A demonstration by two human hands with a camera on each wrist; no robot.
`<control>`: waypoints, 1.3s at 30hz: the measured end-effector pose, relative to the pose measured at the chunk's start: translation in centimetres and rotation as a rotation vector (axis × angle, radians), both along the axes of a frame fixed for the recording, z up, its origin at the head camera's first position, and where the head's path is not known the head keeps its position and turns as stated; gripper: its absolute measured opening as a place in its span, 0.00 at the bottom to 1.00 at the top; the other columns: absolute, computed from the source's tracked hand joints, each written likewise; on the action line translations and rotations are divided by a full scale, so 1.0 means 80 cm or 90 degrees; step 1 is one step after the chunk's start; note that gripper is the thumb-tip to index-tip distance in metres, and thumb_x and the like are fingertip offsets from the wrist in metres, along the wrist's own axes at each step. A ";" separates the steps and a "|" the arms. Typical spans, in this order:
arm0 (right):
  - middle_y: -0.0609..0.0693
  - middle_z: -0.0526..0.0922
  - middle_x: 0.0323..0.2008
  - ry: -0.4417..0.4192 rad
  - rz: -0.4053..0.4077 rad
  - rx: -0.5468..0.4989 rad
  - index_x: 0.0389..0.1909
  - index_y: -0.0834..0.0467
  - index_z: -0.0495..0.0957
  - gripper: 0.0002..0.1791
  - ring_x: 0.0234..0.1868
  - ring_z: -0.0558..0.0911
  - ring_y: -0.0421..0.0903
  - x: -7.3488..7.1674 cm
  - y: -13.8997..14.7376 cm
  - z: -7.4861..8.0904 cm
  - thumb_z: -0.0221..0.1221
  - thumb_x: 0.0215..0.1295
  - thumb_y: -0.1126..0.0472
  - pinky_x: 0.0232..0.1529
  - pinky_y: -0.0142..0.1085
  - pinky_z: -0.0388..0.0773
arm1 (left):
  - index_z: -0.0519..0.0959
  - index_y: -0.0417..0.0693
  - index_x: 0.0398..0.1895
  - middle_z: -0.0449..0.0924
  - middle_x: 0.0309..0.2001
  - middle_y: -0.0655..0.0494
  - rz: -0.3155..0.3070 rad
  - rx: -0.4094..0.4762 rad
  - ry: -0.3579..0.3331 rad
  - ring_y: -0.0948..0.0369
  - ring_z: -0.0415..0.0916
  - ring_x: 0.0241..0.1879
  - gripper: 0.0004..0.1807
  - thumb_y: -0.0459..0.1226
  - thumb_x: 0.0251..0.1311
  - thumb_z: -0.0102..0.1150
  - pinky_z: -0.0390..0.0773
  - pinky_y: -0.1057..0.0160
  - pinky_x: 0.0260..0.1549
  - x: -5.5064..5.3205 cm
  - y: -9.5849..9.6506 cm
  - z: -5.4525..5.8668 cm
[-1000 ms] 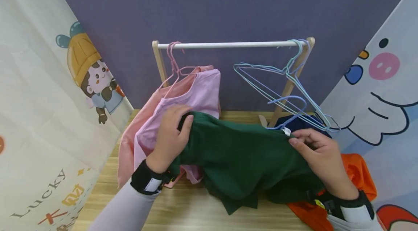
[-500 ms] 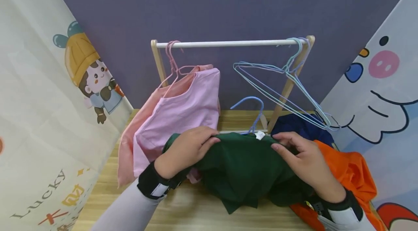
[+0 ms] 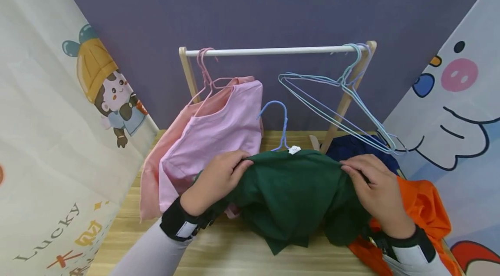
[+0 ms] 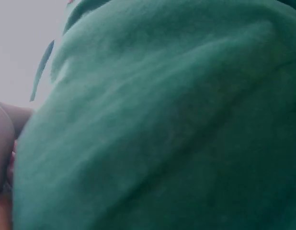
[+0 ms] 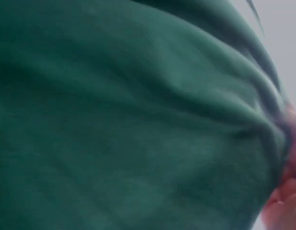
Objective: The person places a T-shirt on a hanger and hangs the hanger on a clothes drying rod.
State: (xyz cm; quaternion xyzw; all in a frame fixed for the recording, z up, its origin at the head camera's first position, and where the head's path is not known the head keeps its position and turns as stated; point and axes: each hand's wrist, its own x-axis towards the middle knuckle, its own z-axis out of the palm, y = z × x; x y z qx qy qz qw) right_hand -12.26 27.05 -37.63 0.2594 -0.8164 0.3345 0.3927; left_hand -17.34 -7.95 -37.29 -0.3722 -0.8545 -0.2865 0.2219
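A dark green shirt [image 3: 291, 193] hangs between my two hands, with a white neck tag [image 3: 294, 149] at its collar. Out of the neck rises the hook of a blue hanger [image 3: 284, 126]; the rest of that hanger is hidden in the cloth. My left hand [image 3: 218, 178] pinches the shirt's top edge left of the collar. On the other side, my right hand [image 3: 376, 191] pinches the top edge between thumb and fingers. Green cloth [image 4: 153, 124] fills most of the left wrist view, and likewise the shirt [image 5: 138, 124] covers most of the right wrist view.
Behind stands a rack with a white rail [image 3: 269, 51]. At its left hang a lilac garment [image 3: 222, 119] and a pink one [image 3: 150, 193]; at its right, several bare hangers [image 3: 347, 87]. Navy cloth [image 3: 351, 150] and orange cloth [image 3: 425, 211] lie at right on the wooden table [image 3: 234, 254].
The blue hanger's hook has moved left and now stands upright at the collar. My left hand has moved right along the shirt's top edge, and the edge is pulled straighter.
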 end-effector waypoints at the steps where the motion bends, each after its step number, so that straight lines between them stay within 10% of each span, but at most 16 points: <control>1: 0.54 0.83 0.30 0.042 0.006 -0.006 0.33 0.60 0.84 0.06 0.36 0.76 0.45 -0.001 -0.003 0.000 0.63 0.53 0.69 0.47 0.23 0.67 | 0.77 0.50 0.36 0.79 0.30 0.60 0.011 0.005 -0.001 0.68 0.73 0.34 0.09 0.43 0.66 0.50 0.79 0.60 0.36 0.000 0.000 -0.001; 6: 0.54 0.81 0.25 0.174 0.092 0.061 0.28 0.64 0.82 0.13 0.30 0.75 0.48 0.002 -0.011 0.000 0.57 0.63 0.58 0.38 0.34 0.66 | 0.77 0.48 0.39 0.79 0.33 0.58 0.054 0.022 0.016 0.65 0.75 0.35 0.08 0.41 0.65 0.51 0.80 0.58 0.35 0.000 -0.003 -0.001; 13: 0.40 0.80 0.33 0.009 0.179 0.279 0.36 0.50 0.81 0.05 0.37 0.74 0.39 0.016 -0.005 -0.011 0.59 0.61 0.57 0.43 0.34 0.65 | 0.76 0.42 0.40 0.80 0.32 0.52 0.050 -0.003 0.137 0.60 0.75 0.36 0.08 0.37 0.64 0.52 0.80 0.58 0.34 0.007 -0.007 0.003; 21: 0.58 0.81 0.36 0.079 -0.012 0.101 0.39 0.62 0.82 0.18 0.39 0.74 0.54 0.012 -0.005 0.000 0.59 0.61 0.50 0.45 0.40 0.68 | 0.76 0.41 0.41 0.80 0.34 0.53 0.002 0.001 0.185 0.62 0.74 0.36 0.09 0.38 0.64 0.52 0.80 0.61 0.34 0.013 -0.003 -0.001; 25: 0.61 0.81 0.41 -0.034 -0.129 0.136 0.46 0.62 0.79 0.21 0.44 0.74 0.57 0.011 0.003 0.013 0.62 0.57 0.52 0.47 0.53 0.69 | 0.76 0.41 0.41 0.80 0.35 0.54 -0.008 0.006 0.193 0.63 0.74 0.37 0.09 0.38 0.64 0.52 0.80 0.62 0.34 0.015 -0.001 0.002; 31: 0.42 0.80 0.31 -0.133 -0.138 0.217 0.34 0.51 0.79 0.07 0.29 0.75 0.38 0.012 0.005 0.009 0.64 0.54 0.60 0.28 0.42 0.79 | 0.77 0.43 0.44 0.81 0.36 0.56 -0.032 0.018 0.195 0.64 0.74 0.39 0.11 0.38 0.60 0.57 0.80 0.63 0.37 0.018 0.000 0.007; 39: 0.42 0.81 0.29 -0.137 -0.135 0.119 0.32 0.49 0.80 0.05 0.23 0.73 0.35 0.010 0.011 0.008 0.64 0.55 0.61 0.24 0.26 0.73 | 0.80 0.43 0.44 0.81 0.36 0.54 -0.045 0.092 0.261 0.63 0.74 0.41 0.12 0.33 0.57 0.59 0.79 0.63 0.39 0.017 -0.009 0.011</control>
